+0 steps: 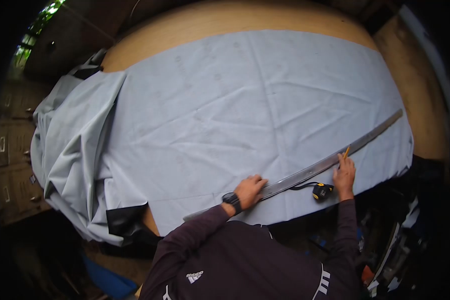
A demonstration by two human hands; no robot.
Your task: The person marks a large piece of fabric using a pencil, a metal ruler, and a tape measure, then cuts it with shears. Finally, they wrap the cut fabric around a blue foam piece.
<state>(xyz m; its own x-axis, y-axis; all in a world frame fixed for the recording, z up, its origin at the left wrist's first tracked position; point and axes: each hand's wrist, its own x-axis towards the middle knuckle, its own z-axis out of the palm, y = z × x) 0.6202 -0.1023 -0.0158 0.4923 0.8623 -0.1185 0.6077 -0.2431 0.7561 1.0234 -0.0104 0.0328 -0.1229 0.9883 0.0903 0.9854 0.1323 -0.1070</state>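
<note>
A long metal straightedge point(315, 170) lies slantwise across a grey sheet of fabric point(200, 115). My left hand point(250, 191), with a black watch on the wrist, bears down on the straightedge, its fingers and thumb bent around the edges. In my right hand point(344, 177) is a yellow pencil point(346, 152), its fingers closed around it beside the straightedge's near edge. Between my hands, on the fabric, sits a black and yellow tape measure point(322, 191), with a dark strap trailing left from it.
Loose fabric point(77, 155) is bunched over the table's left end, its black underside point(127, 220) turned up at a corner. Bare wood of the tabletop point(225, 16) shows along the far edge. Metal drawers point(15, 150) stand at the left. Assorted clutter fills the lower right.
</note>
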